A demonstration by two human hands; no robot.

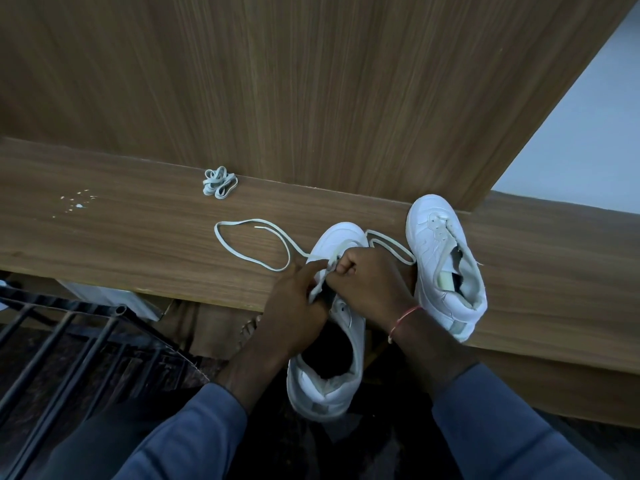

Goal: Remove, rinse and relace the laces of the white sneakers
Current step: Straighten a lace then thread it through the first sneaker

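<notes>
One white sneaker [329, 375] hangs half over the front edge of the wooden ledge [138, 244], its toe on the wood. My left hand [294, 306] and my right hand [367, 282] meet over its tongue, and each pinches the white lace [249, 223]. That lace loops out to the left across the ledge and also to the right by the second shoe. The second white sneaker [446, 265] lies on the ledge at the right, with little lacing in it. A bundled white lace [220, 181] rests by the back panel.
A tall wooden panel [311, 81] rises behind the ledge. White specks [78, 202] dot the ledge at the left. A black metal rack [69, 348] stands low at the left. A pale wall [588, 133] shows at the right.
</notes>
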